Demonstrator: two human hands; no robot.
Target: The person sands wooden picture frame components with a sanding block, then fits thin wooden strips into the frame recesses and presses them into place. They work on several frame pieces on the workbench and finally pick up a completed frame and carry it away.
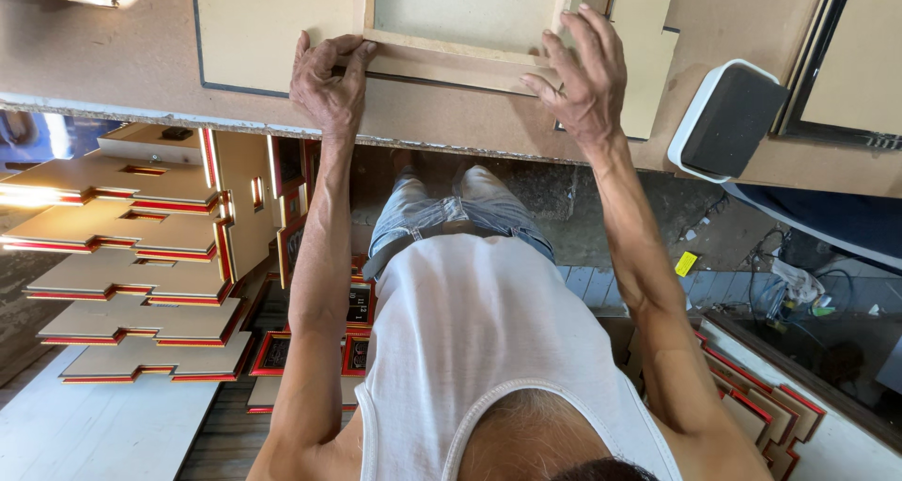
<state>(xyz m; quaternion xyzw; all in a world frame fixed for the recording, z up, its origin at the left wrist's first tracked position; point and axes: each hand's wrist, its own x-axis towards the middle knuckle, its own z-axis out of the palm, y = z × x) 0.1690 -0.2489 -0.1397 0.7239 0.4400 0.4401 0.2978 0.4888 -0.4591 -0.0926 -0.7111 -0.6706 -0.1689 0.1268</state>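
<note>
- At the brown fibreboard workbench [122, 63], the person stood leaning over its edge, both arms stretched out and well apart.
- Far to the left, below the bench, lay stacks of pale stepped boards with red edging [132, 256], out of reach of either hand.
- The hand on the left of the picture [327, 79] was curled over the near corner of the pale wooden rectangular frame [442, 54], fingers bent on its rail and thumb alongside, pressing rather than gripping, as far as I could tell.
- The frame lay flat on the bench between the hands, partly over a cream flat panel [272, 25].
- The other hand [583, 72] lay spread at the frame's opposite corner, fingers splayed, holding nothing.
- To seat the frame well, I judged even downward pressure from both hands was needed, keeping the rail square to the panel edge.
- Further right sat a white-rimmed block with a dark pad [728, 119], untouched, near the bench edge.
</note>
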